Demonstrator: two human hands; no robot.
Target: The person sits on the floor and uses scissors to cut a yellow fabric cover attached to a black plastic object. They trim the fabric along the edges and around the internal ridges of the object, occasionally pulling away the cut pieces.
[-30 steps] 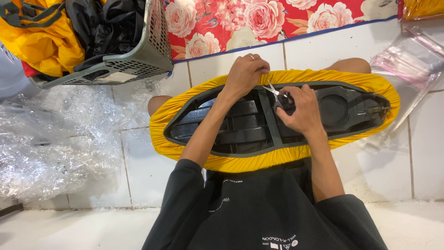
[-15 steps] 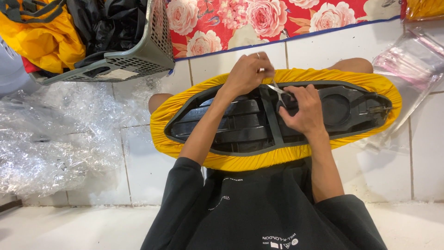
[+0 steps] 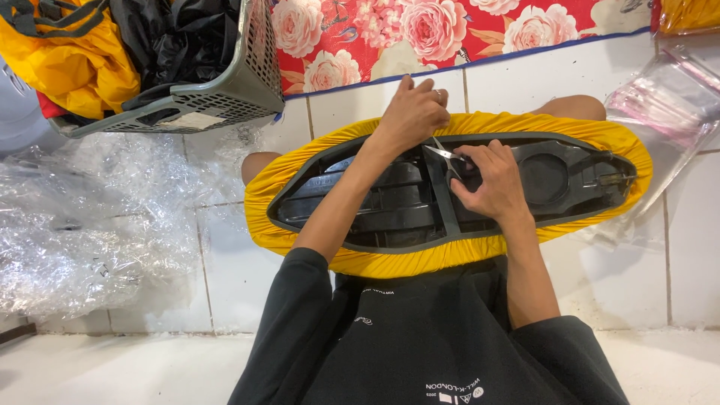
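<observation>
A long black moulded seat base (image 3: 390, 202) lies upside down across my knees, wrapped in a stretchy yellow cover (image 3: 420, 259) whose edge folds over its rim. My left hand (image 3: 412, 112) grips the far rim of the yellow cover near the middle. My right hand (image 3: 487, 180) holds small scissors (image 3: 446, 155) with black handles. Their blades point toward my left hand, beside a black strap (image 3: 448, 202) that crosses the base.
A grey plastic basket (image 3: 225, 94) of yellow and black fabric stands at the upper left. Crumpled clear plastic wrap (image 3: 82, 225) covers the white tiled floor on the left. Clear plastic bags (image 3: 667, 97) lie at the right. A red floral cloth (image 3: 450, 30) runs along the back.
My left hand has shifted slightly along the far rim of the cover. The scissors stay near it, with the blades a little closer to the rim.
</observation>
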